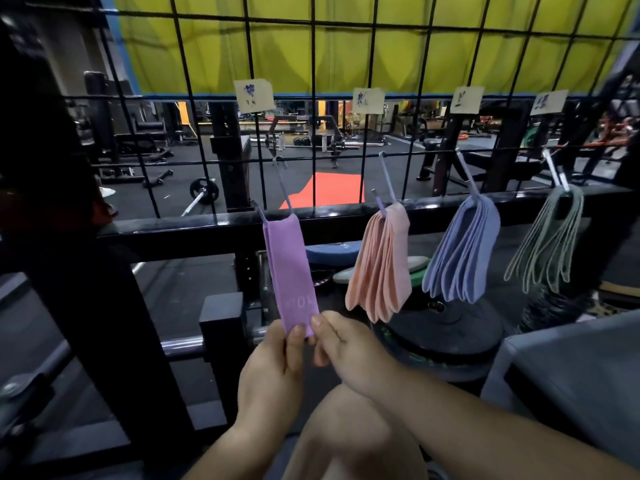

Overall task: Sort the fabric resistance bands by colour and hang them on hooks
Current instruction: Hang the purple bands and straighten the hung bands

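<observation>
Nearest the lens, a bare knee (349, 424) sat between two forearms. Above it the left hand (273, 368) and the right hand (346, 348) each pinched the bottom edge of one purple band (289, 268) between thumb and fingers. That band hung flat from the leftmost of four hooks (281, 181) on a black wire grid (313, 64). To its right hung one bunch each of pink bands (381, 265), blue bands (464, 251) and thin green bands (547, 237), each too tightly packed to count. Four paper labels (254, 95) were fixed to the grid, one over each hook. Behind the bands ran a black rail (207, 226), with stacked weight plates (450, 327) below. Beyond lay a dark gym floor with a red mat (332, 188), a barbell (202, 192) and a yellow curtain (346, 36).
</observation>
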`<control>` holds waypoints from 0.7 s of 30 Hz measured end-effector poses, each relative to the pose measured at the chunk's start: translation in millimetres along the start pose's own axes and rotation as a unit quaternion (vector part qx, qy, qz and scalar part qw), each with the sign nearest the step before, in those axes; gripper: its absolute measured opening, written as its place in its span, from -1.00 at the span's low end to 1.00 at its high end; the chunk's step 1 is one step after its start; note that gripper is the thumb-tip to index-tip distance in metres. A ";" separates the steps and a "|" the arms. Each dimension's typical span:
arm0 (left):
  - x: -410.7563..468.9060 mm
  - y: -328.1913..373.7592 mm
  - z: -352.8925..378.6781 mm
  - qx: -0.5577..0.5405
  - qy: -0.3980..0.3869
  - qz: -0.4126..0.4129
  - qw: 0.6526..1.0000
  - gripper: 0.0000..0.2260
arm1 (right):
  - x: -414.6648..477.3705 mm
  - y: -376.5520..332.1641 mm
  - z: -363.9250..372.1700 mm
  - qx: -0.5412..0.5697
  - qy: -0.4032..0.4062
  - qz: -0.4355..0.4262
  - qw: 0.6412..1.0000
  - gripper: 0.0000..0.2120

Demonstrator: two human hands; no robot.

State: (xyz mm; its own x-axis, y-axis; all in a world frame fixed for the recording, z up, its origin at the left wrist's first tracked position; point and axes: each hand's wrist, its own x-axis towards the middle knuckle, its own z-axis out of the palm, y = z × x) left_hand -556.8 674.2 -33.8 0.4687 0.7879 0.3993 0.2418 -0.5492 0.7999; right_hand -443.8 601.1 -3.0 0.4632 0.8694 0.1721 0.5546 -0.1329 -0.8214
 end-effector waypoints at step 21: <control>-20.5 48.8 52.5 -0.045 -0.132 0.040 0.989 -0.57 | -62.4 42.1 -74.6 0.043 0.057 0.074 0.995 -0.57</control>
State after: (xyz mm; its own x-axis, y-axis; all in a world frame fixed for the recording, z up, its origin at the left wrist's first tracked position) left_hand -510.0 616.6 -26.4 0.6913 0.6368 0.3414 0.1238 -0.5700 0.8123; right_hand -397.7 505.7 -7.7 0.6135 0.7830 0.1025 0.4155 -0.2097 -0.8851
